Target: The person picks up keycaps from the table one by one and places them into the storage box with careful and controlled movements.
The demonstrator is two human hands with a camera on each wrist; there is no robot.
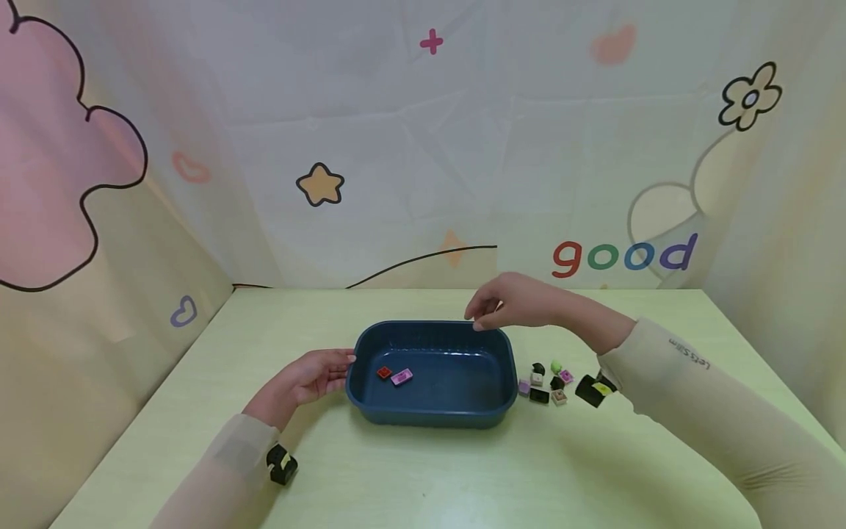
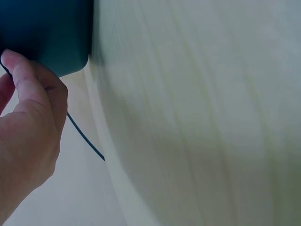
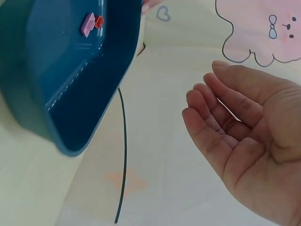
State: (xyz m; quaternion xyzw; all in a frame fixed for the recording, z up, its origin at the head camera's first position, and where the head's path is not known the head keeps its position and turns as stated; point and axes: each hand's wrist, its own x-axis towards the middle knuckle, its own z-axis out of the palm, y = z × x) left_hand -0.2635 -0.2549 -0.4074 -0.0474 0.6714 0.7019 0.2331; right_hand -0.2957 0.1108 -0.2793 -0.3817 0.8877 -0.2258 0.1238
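A dark blue plastic bin (image 1: pixel 432 415) stands on the table, with a red toy brick (image 1: pixel 384 372) and a pink toy brick (image 1: pixel 402 377) lying inside, toward its left end. At the bin's left end, my left hand (image 1: pixel 313 377) holds the rim between thumb and fingers; its fingers (image 2: pixel 28 87) show against the outer wall. Above the far right rim is my right hand (image 1: pixel 518 300), raised, with loosely bent fingers. In the right wrist view its palm (image 3: pixel 263 136) faces the camera and holds nothing.
Several small loose bricks (image 1: pixel 538 395) in black, pink, white and green lie on the table (image 1: pixel 423 477) just right of the bin. A printed curtain (image 1: pixel 410 147) hangs behind and along both sides. Each wrist carries a small black device.
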